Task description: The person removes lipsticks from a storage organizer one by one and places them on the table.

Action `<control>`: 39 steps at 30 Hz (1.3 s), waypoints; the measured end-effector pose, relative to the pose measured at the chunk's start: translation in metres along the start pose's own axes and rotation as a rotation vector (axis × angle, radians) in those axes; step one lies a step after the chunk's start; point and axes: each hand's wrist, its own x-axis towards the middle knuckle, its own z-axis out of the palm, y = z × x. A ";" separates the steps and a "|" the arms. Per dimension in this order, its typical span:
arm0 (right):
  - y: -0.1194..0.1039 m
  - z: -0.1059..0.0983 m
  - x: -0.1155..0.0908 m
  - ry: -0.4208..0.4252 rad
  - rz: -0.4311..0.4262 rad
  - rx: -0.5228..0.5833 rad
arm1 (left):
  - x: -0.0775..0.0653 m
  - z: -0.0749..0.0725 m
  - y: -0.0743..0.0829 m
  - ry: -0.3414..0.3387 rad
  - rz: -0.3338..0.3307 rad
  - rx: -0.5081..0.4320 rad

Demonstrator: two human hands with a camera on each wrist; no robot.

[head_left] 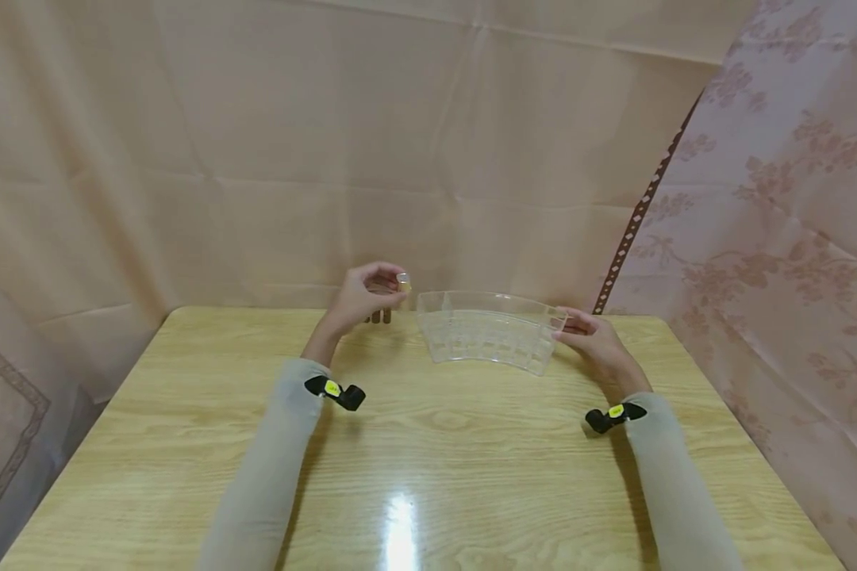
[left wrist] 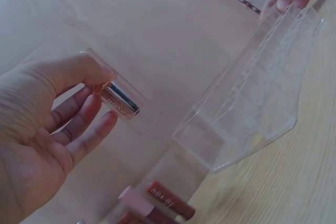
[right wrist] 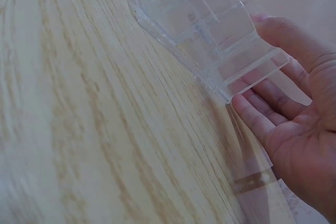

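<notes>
My left hand pinches a small lipstick tube between thumb and fingers, above the back edge of the table. The tube is clear outside, with a metallic and brownish core bearing printed letters. To its right stands a clear plastic organizer, curved and split into small compartments in stepped rows. At the organizer's right end my right hand grips the side wall, thumb on one face and fingers behind, as the right wrist view shows. A gap separates the lipstick from the organizer. No lipstick shows in the compartments.
Several dark red and brown lip tubes, one with a pink part, stand below and behind the left hand, partly hidden in the head view. The wood-grain table ends at a beige curtain. A floral cloth hangs on the right.
</notes>
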 end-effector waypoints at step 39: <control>-0.002 -0.002 -0.007 -0.001 0.010 -0.094 | -0.043 -0.101 -0.026 0.156 -0.052 0.009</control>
